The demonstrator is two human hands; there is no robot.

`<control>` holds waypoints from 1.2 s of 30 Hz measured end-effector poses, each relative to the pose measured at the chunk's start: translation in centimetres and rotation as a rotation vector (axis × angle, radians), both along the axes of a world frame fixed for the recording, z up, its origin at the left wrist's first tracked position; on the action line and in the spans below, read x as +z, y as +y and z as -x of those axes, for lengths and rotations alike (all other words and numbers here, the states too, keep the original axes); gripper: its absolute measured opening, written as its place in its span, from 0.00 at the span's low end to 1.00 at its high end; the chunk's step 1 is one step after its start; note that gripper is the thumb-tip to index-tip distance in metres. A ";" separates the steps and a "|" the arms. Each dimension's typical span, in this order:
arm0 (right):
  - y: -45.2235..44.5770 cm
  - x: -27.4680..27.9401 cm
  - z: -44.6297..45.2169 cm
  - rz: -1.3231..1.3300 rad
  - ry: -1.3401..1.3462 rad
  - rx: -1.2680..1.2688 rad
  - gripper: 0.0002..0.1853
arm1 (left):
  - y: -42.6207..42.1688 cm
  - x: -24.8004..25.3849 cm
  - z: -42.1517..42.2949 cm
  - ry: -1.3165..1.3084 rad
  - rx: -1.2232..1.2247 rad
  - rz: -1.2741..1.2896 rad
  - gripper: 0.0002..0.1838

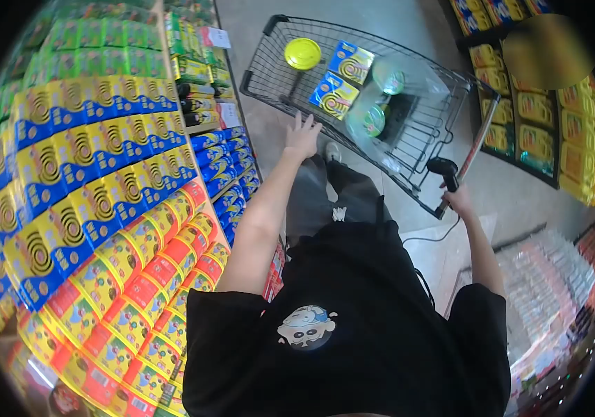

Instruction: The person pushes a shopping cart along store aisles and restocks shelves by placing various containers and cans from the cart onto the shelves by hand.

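My left hand [302, 137] is at the near side of the black wire shopping cart [374, 149], its fingers spread at the rim, with nothing seen in it. The fingers of my right hand [457, 200] are closed round the grip of a black handheld device [443, 169], beside the end of the cart's handle bar [477, 142]. Inside the cart lie a round yellow container [302, 53], two blue and yellow boxes with spiral prints, one of them a lower box [334, 96], and a clear plastic bag [381, 76] around green-lidded round items.
Stacked blue and yellow spiral-print boxes [68, 149] and red and yellow packs [113, 306] line the left. Yellow bottles [535, 108] fill shelves at the upper right. A pile of clear-wrapped goods [541, 285] is at the lower right. A thin cable [426, 240] hangs below the device.
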State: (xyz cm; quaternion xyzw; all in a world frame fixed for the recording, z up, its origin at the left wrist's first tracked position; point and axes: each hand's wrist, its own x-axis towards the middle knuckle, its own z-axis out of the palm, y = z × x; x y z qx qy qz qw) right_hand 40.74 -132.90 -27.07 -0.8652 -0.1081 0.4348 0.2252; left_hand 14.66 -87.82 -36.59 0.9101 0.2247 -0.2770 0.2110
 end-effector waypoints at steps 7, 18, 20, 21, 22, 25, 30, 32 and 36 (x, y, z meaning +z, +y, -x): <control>-1.2 -1.8 -0.5 -0.063 0.020 -0.003 0.13 | -1.7 0.0 2.2 -0.033 -0.120 -0.077 0.37; -0.8 -2.6 -2.3 0.052 0.070 0.052 0.15 | 5.8 -10.9 -0.3 -0.562 0.587 0.116 0.21; -0.9 -2.6 -2.4 0.076 0.094 0.023 0.15 | 9.4 -14.6 -2.5 -0.490 0.554 -0.052 0.30; -0.4 -2.0 -2.4 0.094 0.079 0.045 0.14 | 10.9 -16.8 -3.2 -0.424 0.536 -0.149 0.37; -0.2 -2.0 -2.4 0.113 0.064 0.066 0.14 | 12.1 -17.7 -4.3 -0.377 0.510 -0.185 0.43; -1.7 -3.2 -2.6 0.122 0.031 0.057 0.13 | 15.0 -19.3 -8.8 -0.274 0.450 -0.225 0.58; -3.2 -3.8 -1.8 0.263 -0.030 0.046 0.12 | 16.8 -23.6 -13.3 -0.107 0.382 -0.245 0.69; -4.4 -4.2 -1.7 0.257 0.029 -0.024 0.09 | 17.0 -25.8 -13.4 -0.131 0.367 -0.254 0.70; -1.2 -2.3 -1.6 0.263 0.067 -0.115 0.07 | 17.7 -26.5 -14.4 -0.190 0.286 -0.328 0.70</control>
